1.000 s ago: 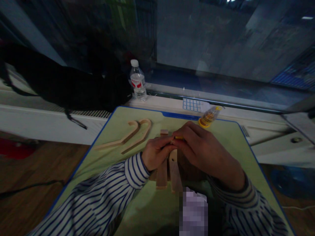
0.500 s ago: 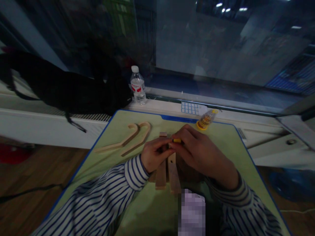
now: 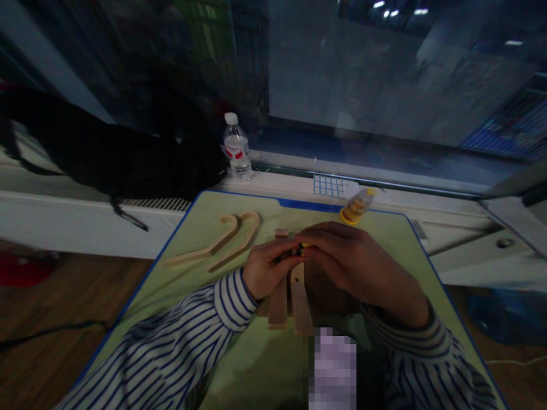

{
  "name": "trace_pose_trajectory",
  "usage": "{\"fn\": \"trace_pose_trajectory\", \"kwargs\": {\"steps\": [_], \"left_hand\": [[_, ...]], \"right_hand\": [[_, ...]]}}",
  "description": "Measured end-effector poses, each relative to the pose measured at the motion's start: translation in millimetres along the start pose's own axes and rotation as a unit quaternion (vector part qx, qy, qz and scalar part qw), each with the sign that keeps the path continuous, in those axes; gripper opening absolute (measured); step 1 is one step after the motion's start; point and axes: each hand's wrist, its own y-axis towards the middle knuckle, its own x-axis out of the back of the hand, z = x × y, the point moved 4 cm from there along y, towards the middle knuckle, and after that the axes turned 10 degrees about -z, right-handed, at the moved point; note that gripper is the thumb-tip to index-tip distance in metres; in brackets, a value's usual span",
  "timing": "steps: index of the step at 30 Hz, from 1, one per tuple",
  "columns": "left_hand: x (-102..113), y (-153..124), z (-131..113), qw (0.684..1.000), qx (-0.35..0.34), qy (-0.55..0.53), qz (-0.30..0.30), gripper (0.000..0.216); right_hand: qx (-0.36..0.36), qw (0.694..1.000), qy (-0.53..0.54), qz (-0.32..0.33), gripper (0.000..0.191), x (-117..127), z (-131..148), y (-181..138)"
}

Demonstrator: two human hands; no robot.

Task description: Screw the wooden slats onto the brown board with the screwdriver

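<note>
My left hand (image 3: 262, 272) is closed, its thumb and fingertips pinched together over the wooden pieces at mid-table; what lies between them is mostly hidden. Facing it, my right hand (image 3: 356, 259) grips a small yellow and black piece (image 3: 305, 245), too covered to name its kind. The fingertips of both hands nearly meet there. Below them, a wooden strip (image 3: 277, 307) and a second strip (image 3: 302, 307) with a small dark hole stick out towards me. A brown wooden part (image 3: 327, 290) shows in shadow under my right hand. Two hook-shaped wooden pieces (image 3: 235, 250) lie to the left.
The pale green table (image 3: 239, 364) has a blue edge. A clear bottle with an orange-brown filling and yellow ends (image 3: 356, 206) leans at the far side. On the sill stand a water bottle (image 3: 237, 151) and a blue-grid card (image 3: 328, 185). A black bag (image 3: 128, 154) lies left, before the window.
My right hand has turned a little, its fingers now flatter, and less of the yellow piece shows. My left hand holds nearly the same place. The table things have not moved.
</note>
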Motion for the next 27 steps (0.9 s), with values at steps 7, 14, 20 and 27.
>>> {"fn": "trace_pose_trajectory", "kwargs": {"steps": [7, 14, 20, 27], "left_hand": [[-0.3, 1.1, -1.7, 1.000, -0.003, -0.023, 0.012, 0.018], [-0.3, 0.0, -2.0, 0.999, -0.009, -0.033, 0.008, 0.016], [-2.4, 0.4, -1.3, 0.999, -0.005, -0.034, 0.029, 0.015], [1.0, 2.3, -4.6, 0.997, -0.071, 0.020, 0.002, 0.027]], "right_hand": [[-0.007, 1.000, -0.017, 0.015, 0.024, -0.8, 0.6, 1.2], [-0.001, 1.000, -0.022, 0.013, 0.024, -2.5, 0.9, 1.4], [-0.005, 0.999, -0.034, -0.001, 0.020, -3.3, 0.9, 2.9], [-0.009, 1.000, -0.026, -0.003, 0.017, -3.3, -2.2, 2.0]]}}
